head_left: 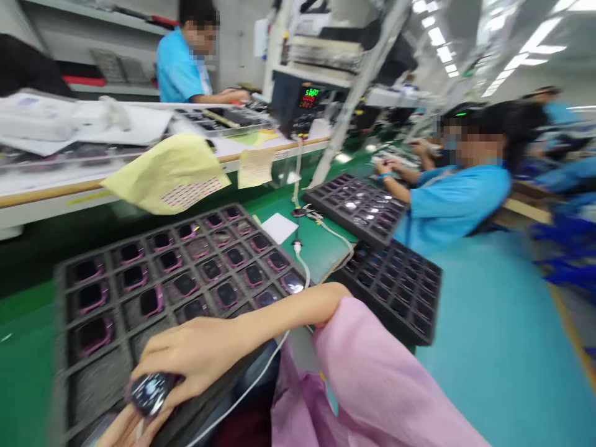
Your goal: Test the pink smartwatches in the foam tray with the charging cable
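My right hand (pixel 186 354), reaching across from a pink sleeve, is closed with thumb and fingers around the edge of a dark smartwatch case (pixel 151 392). Its glossy face catches the light. Below it, my left hand (pixel 128 428) pinches at the near side of the same watch case, partly cut off by the frame's bottom edge. A short white piece, perhaps a cable end, shows between the left fingers. Both hands are over a dark foam tray (pixel 60 323) whose compartments hold many purple-rimmed watch cases (pixel 151 300). Several compartments near the hands hold no watch.
A white cable (pixel 246 391) runs over the tray's near side. Stacked trays (pixel 372 298) of watches stand to the right. A yellow bag (pixel 172 174) hangs from the shelf edge ahead. Co-workers in blue shirts (pixel 459 205) sit at right and stand behind the shelf.
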`<state>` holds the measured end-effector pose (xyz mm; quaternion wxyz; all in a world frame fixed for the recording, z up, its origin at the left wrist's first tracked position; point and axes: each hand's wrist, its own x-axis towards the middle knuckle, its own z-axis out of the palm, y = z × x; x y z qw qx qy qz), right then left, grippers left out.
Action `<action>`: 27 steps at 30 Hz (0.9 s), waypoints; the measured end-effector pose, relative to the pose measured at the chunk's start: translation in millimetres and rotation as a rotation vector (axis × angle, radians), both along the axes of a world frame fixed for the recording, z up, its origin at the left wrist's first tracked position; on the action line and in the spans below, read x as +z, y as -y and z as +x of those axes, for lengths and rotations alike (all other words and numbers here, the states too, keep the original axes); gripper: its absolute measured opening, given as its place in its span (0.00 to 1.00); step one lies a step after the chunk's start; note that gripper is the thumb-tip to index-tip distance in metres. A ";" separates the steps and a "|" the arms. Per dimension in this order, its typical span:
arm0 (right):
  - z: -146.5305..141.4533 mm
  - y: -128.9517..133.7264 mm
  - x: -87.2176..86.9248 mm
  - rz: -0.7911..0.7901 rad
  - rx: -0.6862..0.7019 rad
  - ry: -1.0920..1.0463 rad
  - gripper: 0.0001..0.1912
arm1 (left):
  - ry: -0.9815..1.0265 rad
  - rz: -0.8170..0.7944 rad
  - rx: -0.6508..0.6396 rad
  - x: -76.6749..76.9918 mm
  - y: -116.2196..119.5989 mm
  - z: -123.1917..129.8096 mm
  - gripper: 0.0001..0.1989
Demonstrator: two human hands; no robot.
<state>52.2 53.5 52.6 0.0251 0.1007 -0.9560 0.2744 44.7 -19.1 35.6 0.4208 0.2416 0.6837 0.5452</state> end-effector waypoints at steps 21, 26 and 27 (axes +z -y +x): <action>-5.9 1.0 -23.1 -0.304 -0.172 -0.193 0.20 | 0.222 0.153 0.000 -22.1 86.8 -81.8 0.15; -15.9 -15.5 0.5 -0.484 -0.126 -0.153 0.18 | 0.192 0.166 0.020 -19.6 94.5 -78.2 0.17; -18.6 -20.2 1.6 -0.482 -0.155 -0.170 0.18 | 0.202 0.181 0.015 -18.2 96.8 -77.9 0.17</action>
